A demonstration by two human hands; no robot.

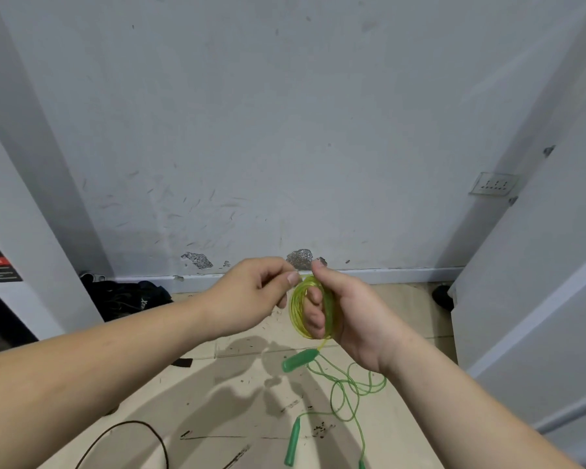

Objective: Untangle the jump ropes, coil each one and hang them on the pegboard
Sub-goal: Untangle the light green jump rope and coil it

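Two hands are up in front of the wall (285, 130). The right hand (349, 313) has a yellow-green coil (298, 309) looped round its curled fingers (313, 319), thumb on top. The left hand (251, 292) pinches a strand at the coil's top. A green handle (300, 360) dangles just below the coil. Down on the floor (217, 401), near right, a green rope (352, 390) lies loose, and there's a black cable (132, 431) near left.
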